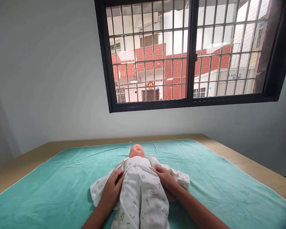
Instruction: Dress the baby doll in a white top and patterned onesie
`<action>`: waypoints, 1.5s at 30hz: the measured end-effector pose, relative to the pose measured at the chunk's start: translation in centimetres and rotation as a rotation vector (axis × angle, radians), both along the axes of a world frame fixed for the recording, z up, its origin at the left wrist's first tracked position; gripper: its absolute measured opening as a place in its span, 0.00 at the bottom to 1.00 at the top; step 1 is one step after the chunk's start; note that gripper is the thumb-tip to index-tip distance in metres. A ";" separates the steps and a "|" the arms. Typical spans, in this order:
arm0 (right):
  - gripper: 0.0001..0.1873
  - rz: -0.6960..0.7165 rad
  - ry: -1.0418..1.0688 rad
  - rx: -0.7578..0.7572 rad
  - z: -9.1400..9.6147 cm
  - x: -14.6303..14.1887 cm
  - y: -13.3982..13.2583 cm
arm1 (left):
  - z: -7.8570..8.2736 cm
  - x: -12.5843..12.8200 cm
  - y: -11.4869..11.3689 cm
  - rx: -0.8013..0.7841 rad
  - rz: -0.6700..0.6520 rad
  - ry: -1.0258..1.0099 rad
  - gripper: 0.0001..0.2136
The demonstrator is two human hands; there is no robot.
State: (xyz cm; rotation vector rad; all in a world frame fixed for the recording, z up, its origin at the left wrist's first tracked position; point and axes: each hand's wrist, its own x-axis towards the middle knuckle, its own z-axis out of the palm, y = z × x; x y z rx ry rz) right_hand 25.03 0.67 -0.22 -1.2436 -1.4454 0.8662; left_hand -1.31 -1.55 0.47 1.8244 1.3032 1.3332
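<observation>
A baby doll (136, 150) lies on its back, head away from me, in a white printed top with loose sleeves spread to both sides. White printed trousers (143, 194) cover its lower body up to the waist, and their leg ends run out of view at the bottom. On the left side of the waist, my left hand (113, 187) is closed at the trousers' edge, fingertips bent against the cloth. My right hand (166, 178) grips the trousers at the opposite side, its fingers curled over the waistband and partly hidden by the cloth.
A green cloth (62, 181) lies under the doll, slightly wrinkled, over a wooden table (231, 156) whose edges show at the back and sides. Behind stands a grey wall (50, 79) with a dark-framed, barred window (192, 63).
</observation>
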 end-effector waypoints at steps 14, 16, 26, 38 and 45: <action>0.14 0.259 -0.565 0.334 3.8 0.1 3.3 | 3.7 -0.7 5.0 0.092 -0.182 0.463 0.10; 0.15 0.276 -0.435 0.195 3.4 -0.3 4.1 | 3.2 -0.4 5.7 0.070 -0.183 0.380 0.12; 0.20 -0.011 -0.333 0.077 1.4 -0.4 6.9 | 2.2 -0.1 7.3 0.136 0.102 0.514 0.18; 0.16 0.047 -0.360 0.058 1.3 -0.6 5.8 | 1.8 -0.8 7.6 -0.013 -0.075 0.428 0.13; 0.15 0.348 -0.474 -0.118 3.6 2.1 5.1 | 4.5 -2.8 6.6 -0.278 -0.307 0.479 0.12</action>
